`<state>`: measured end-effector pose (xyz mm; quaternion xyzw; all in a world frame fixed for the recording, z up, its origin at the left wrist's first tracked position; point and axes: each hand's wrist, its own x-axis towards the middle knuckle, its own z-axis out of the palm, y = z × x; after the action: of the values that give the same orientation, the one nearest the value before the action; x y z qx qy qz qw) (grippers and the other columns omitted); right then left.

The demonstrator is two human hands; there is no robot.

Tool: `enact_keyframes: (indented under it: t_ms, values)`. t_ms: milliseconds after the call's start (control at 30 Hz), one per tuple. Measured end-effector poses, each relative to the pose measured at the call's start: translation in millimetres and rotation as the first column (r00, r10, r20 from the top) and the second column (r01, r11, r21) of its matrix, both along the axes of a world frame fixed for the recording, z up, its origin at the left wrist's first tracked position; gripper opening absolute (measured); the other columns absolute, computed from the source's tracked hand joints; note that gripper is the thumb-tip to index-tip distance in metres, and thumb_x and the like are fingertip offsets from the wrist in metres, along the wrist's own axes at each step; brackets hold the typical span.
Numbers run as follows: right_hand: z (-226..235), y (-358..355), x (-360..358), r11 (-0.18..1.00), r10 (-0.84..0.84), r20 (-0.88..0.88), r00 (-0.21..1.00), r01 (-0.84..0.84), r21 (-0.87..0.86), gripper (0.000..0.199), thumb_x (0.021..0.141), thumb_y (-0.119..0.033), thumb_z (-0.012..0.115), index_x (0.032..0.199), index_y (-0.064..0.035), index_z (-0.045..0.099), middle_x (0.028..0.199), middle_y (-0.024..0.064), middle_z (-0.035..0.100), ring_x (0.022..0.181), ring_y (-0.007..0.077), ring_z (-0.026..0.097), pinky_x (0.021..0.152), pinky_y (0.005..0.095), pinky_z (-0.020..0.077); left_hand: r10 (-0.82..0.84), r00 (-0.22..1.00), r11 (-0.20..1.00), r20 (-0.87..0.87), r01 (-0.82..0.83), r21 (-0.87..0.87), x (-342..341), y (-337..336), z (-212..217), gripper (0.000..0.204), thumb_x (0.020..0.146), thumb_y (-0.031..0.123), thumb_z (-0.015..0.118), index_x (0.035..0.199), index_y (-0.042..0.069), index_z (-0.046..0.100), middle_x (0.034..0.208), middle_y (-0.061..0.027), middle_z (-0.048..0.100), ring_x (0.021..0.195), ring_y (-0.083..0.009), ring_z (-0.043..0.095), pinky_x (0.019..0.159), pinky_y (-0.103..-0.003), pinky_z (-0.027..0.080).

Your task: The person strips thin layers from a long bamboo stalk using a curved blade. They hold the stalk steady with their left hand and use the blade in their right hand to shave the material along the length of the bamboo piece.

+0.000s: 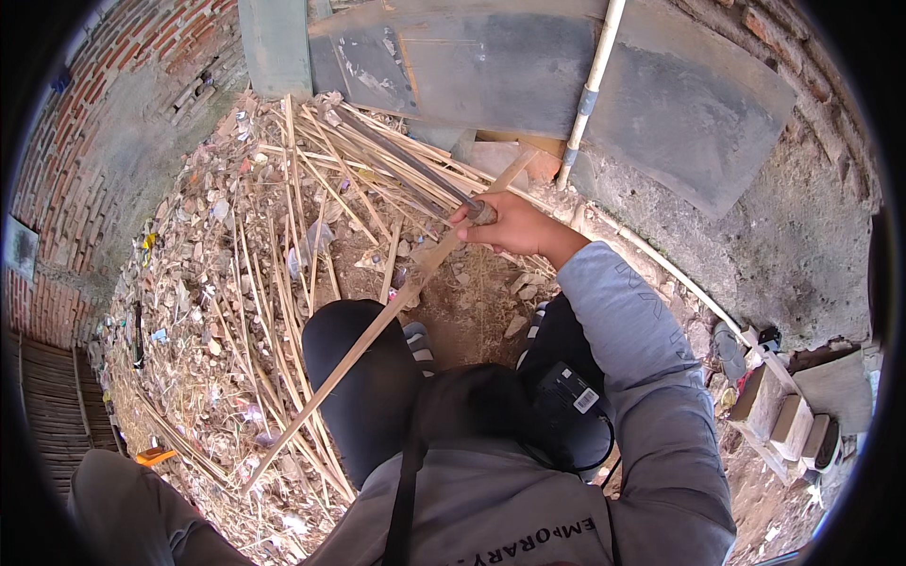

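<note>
While your right hand (519, 224), fingers curled in, pinched a flat bamboo strip (363, 341) together with a dark rod-like tool (411, 162), the strip slanted across your left knee (336, 332). Your left hand was out of view; its fingers I couldn't tell. Any loosening of that one-handed pinch risked skidding the tool or driving splinters into your fingers.

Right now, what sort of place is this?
Likely a rough yard used as a makeshift work spot, probably outdoors: a worn brick wall, rubble-strewn ground and a loose pile of long, thin wooden strips.
</note>
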<state>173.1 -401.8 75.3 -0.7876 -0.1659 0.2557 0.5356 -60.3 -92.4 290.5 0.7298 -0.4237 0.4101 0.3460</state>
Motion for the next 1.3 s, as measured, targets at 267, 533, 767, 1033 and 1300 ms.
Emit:
enact_keyframes:
  t_ms: [267,533,767,1033,1300]
  values:
    - [-4,8,6,0.999,0.025,0.038,0.999,-0.027,0.046,0.038,0.087,-0.032,0.079,0.116,-0.0095,0.07,0.084,0.0008,0.066,0.062,0.009,0.056,0.056,0.0268,0.048,0.053,0.997,0.999,-0.049,-0.052,0.005,-4,4,-7,0.05,0.093,0.05,0.067,0.129,0.015,0.057,0.119,-0.0031,0.059,0.103,-0.02,0.057,0.086,-0.04,0.042]
    - [-6,4,3,1.0,0.018,-0.014,1.0,-0.018,-0.01,0.038,0.089,-0.034,0.078,0.118,-0.0109,0.07,0.095,0.0012,0.07,0.073,0.0102,0.06,0.062,0.0273,0.0513,0.072,0.992,0.997,-0.102,-0.074,-0.016,3,0,-14,0.052,0.093,0.051,0.066,0.128,0.013,0.058,0.119,-0.005,0.06,0.104,-0.0216,0.057,0.088,-0.041,0.042]
    - [-1,9,1,0.999,0.048,0.01,0.999,-0.047,-0.016,0.037,0.088,-0.031,0.078,0.118,-0.0105,0.07,0.087,0.0009,0.068,0.064,0.0088,0.057,0.057,0.026,0.0484,0.161,0.973,0.985,-0.163,-0.168,-0.03,-4,2,-31,0.054,0.093,0.053,0.066,0.127,0.012,0.058,0.118,-0.0067,0.06,0.106,-0.0231,0.057,0.09,-0.042,0.043]
    - [-9,4,5,1.0,0.026,0.094,0.995,-0.028,0.014,0.04,0.087,-0.031,0.079,0.118,-0.0087,0.07,0.09,0.0024,0.068,0.066,0.0097,0.058,0.057,0.0265,0.049,0.143,0.978,0.986,-0.149,-0.153,-0.062,3,2,-33,0.056,0.093,0.055,0.065,0.127,0.01,0.058,0.118,-0.0086,0.06,0.108,-0.0247,0.056,0.092,-0.043,0.043]
    - [5,5,2,0.998,0.038,0.123,0.992,-0.031,-0.059,0.04,0.086,-0.033,0.08,0.117,-0.0095,0.072,0.11,0.0106,0.073,0.106,0.0208,0.066,0.096,0.0338,0.0482,0.163,0.979,0.985,-0.121,-0.168,-0.039,4,4,-26,0.058,0.093,0.056,0.064,0.126,0.009,0.058,0.117,-0.0105,0.06,0.11,-0.0263,0.056,0.094,-0.044,0.043]
